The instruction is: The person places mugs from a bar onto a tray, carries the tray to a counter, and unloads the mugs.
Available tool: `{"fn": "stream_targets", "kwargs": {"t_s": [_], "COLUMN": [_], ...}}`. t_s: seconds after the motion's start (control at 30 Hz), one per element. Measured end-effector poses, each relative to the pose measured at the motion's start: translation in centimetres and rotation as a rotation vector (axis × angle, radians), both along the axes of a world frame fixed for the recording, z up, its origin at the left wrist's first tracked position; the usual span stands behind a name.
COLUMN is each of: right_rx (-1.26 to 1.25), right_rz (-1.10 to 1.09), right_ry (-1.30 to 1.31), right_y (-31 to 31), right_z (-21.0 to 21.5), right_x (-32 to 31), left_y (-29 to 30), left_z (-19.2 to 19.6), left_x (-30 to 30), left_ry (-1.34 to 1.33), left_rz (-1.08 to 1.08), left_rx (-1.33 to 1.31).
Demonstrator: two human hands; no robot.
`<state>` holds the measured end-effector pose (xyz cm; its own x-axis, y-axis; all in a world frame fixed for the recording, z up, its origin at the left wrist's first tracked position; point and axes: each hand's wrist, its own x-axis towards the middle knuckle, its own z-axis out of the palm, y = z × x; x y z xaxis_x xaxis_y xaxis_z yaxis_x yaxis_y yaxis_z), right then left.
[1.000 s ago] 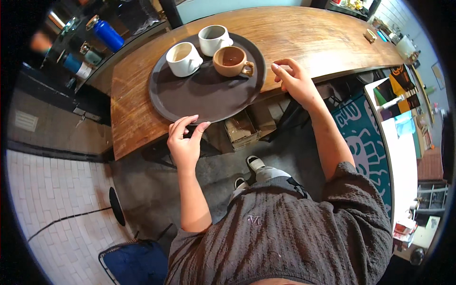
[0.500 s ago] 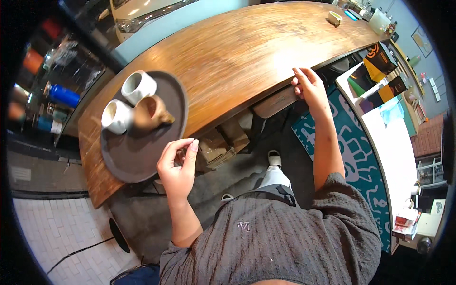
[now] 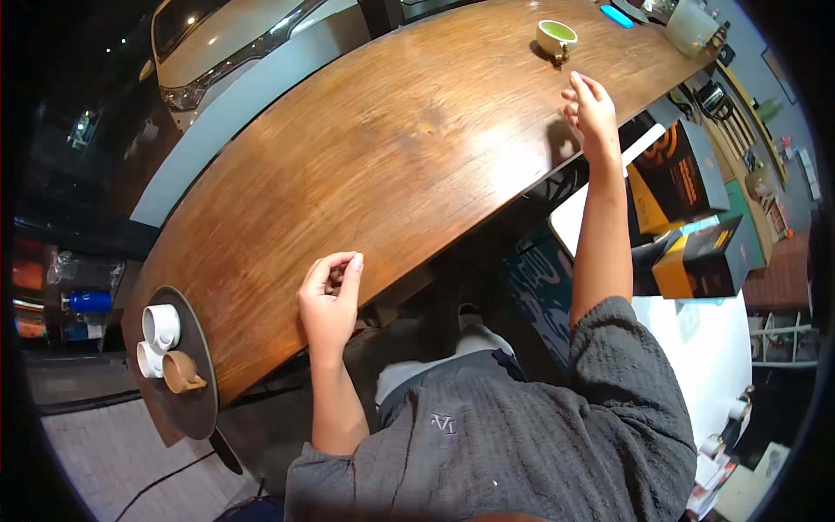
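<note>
My right hand (image 3: pixel 591 109) hovers, fingers loosely apart and empty, just short of the green cup (image 3: pixel 556 37), which sits ahead on the counter (image 3: pixel 391 165); left hand (image 3: pixel 329 296) curled, far off.

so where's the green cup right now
In the head view the green cup sits on the far right of the wooden counter, just beyond the right hand, apart from it.

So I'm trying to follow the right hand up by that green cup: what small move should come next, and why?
Probably a short reach forward to close on the green cup. The right hand hovers open and empty just short of it, fingers pointing its way, nothing lying between them on the wooden counter. The left hand rests loosely curled at the near edge.
</note>
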<state>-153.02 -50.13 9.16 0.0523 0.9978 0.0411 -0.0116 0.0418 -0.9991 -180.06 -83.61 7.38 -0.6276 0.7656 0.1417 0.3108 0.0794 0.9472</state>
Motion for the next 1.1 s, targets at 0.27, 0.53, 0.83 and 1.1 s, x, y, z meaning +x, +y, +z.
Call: {"fn": "stream_targets", "kwargs": {"t_s": [0.27, 0.53, 0.83, 1.1], "right_rx": [-0.232, -0.297, -0.193, -0.065], "right_rz": [0.041, 0.134, 0.253, 0.382], "right_ry": [0.043, 0.343, 0.310, 0.171], "right_y": [13.8, 17.8, 15.9, 2.8], "right_z": [-2.0, -3.6, -3.8, 3.1], "right_x": [-0.7, -0.1, -1.4, -1.4], "left_y": [0.9, 1.6, 0.9, -0.5], "left_z": [-0.8, 0.0, 0.2, 0.0], "left_x": [0.0, 0.6, 0.2, 0.3], "left_ry": [0.336, 0.353, 0.318, 0.310], "left_rz": [0.201, 0.217, 0.255, 0.132], "left_rx": [-0.006, 0.026, -0.017, 0.201]}}
